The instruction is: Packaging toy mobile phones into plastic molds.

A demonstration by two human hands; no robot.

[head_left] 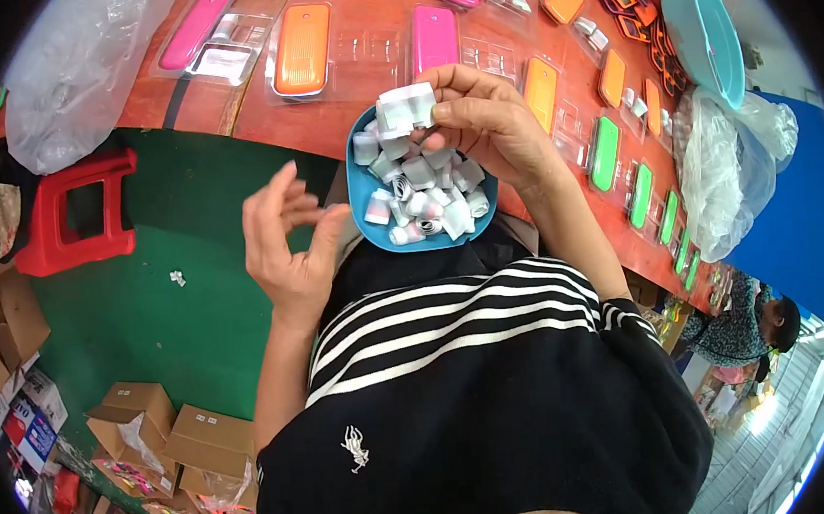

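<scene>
A blue bowl [367,195] rests at the table edge against my body, filled with several small white rolled paper pieces [422,199]. My right hand [484,123] hovers over the bowl and pinches a folded white paper piece [405,107] between thumb and fingers. My left hand [287,242] is raised left of the bowl, fingers apart and curled, holding nothing. On the reddish table [360,60] lie clear plastic trays with an orange case [303,49] and a pink case [434,38] just beyond the bowl.
More pink, orange and green cases in clear trays run along the table to the right. A teal basin [705,36] and plastic bags [731,168] sit far right. A red stool [79,213], cardboard boxes [171,436] and green floor lie left. Another person [751,329] stands at right.
</scene>
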